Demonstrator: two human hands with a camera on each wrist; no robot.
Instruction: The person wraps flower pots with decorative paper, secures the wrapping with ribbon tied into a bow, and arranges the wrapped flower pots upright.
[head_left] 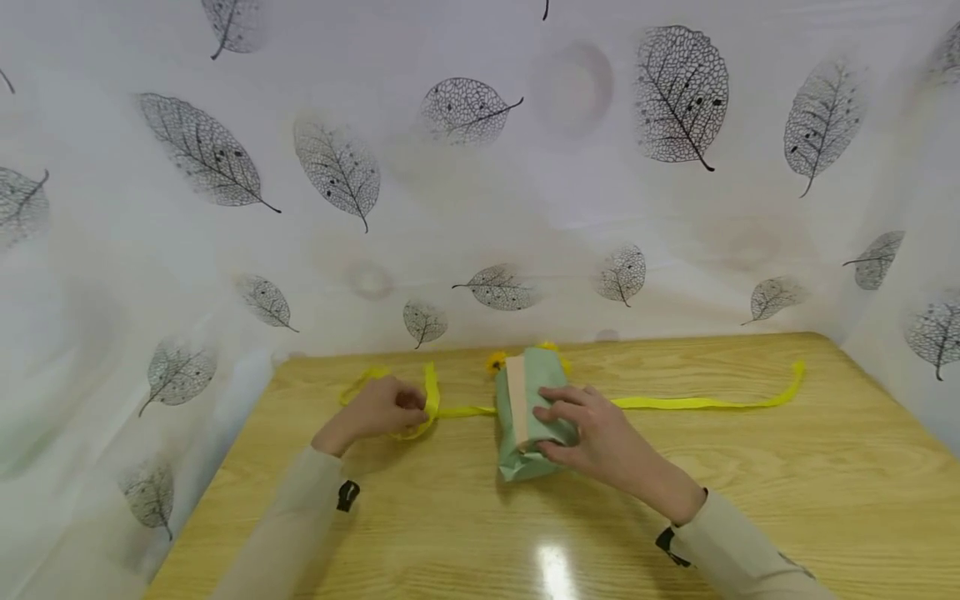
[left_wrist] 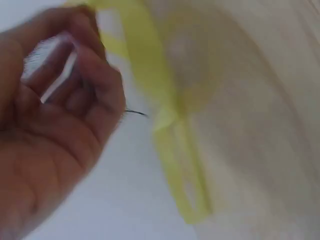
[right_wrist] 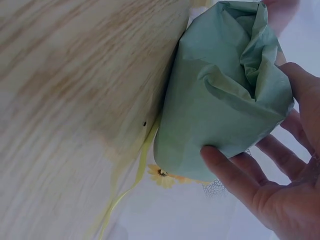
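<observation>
A package wrapped in pale green paper (head_left: 551,400), with a beige strip along its top, lies on the table. Its near end is folded and crumpled in the right wrist view. My right hand (head_left: 596,433) rests on it, thumb and fingers spread over the top, and one finger touches its side in the right wrist view. A yellow ribbon (head_left: 686,403) stretches out on both sides of the package, its middle hidden there. To the left, my left hand (head_left: 381,407) pinches the ribbon's looped part at the fingertips; the left wrist view is blurred.
Yellow flowers (head_left: 497,361) show at the package's far end. The wooden table (head_left: 442,525) runs back to a pale cloth (head_left: 510,200) printed with leaves, which hangs behind and at the sides. More ribbon (head_left: 367,379) curls behind my left hand.
</observation>
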